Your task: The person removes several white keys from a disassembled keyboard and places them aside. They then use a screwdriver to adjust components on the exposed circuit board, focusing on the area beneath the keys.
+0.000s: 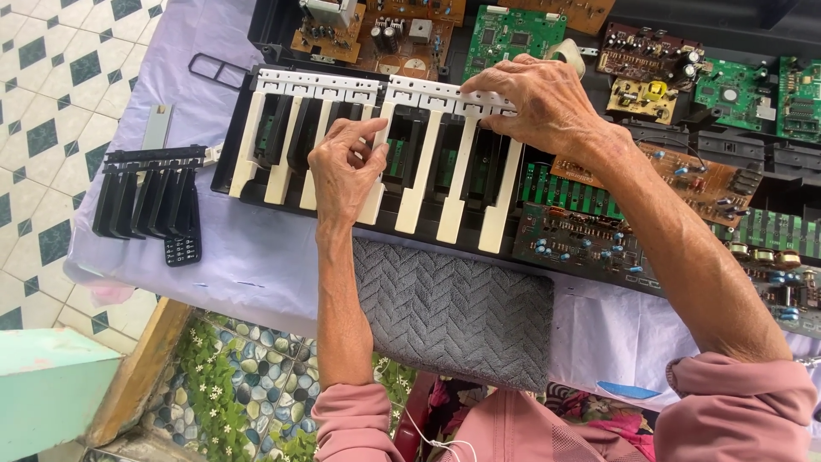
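Observation:
An opened electronic keyboard lies across the table. A strip of white keys [428,184] sits loose on its black frame [248,192], with dark gaps where black keys are absent. My left hand [345,171] pinches one white key near the strip's middle with bent fingers. My right hand [534,103] presses down flat on the white rear bar [428,92] of the strip. A separate set of black keys [150,192] lies to the left, apart from both hands.
Several green and brown circuit boards [599,205] fill the keyboard body at right and back. A small dark phone [182,244] rests beside the black keys. A grey folded cloth [453,312] hangs at the table's near edge. Tiled floor lies left.

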